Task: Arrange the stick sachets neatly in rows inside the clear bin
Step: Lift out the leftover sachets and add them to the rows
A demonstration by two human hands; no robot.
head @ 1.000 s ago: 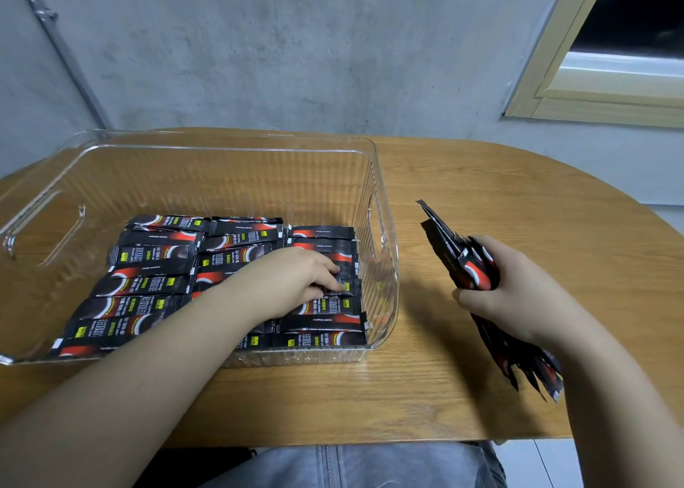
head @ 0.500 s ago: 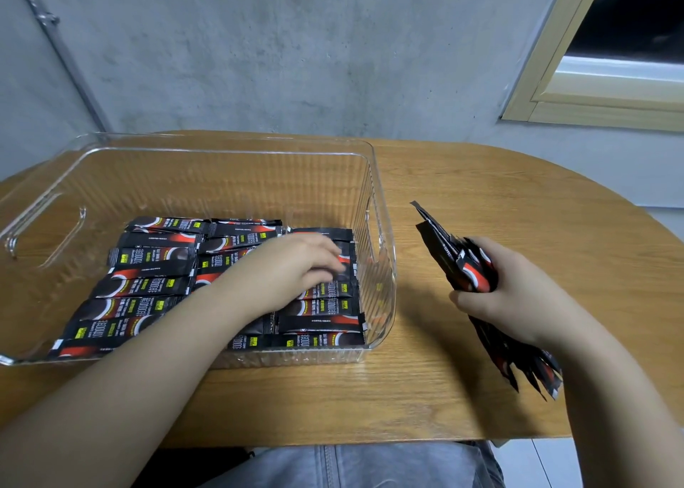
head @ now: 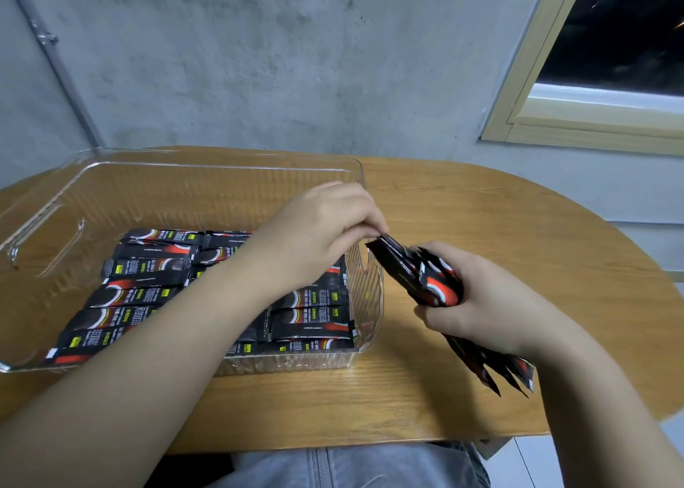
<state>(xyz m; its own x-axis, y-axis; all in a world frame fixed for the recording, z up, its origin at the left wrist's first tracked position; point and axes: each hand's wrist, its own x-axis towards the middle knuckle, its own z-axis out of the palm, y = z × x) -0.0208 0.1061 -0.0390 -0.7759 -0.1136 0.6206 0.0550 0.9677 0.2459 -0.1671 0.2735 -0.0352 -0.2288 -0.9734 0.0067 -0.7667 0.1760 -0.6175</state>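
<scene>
Left hand [head: 318, 228], above the right wall of the clear ribbed plastic bin [head: 372, 295], fingertips pinched shut on the top end of one sachet in the bundle of black-and-red stick sachets [head: 425, 276]. Right hand [head: 481, 302], just right of the bin over the oval wooden table [head: 481, 213], fist closed round the bundle's middle, ends fanning out below the wrist. Bin holds rows of flat black-and-red stick sachets [head: 148, 295] across its near half; far half bare.

Ribbed clear plastic bin [head: 372, 284], glossy foil sachets [head: 311, 297] (grained wooden table [head: 481, 228])
</scene>
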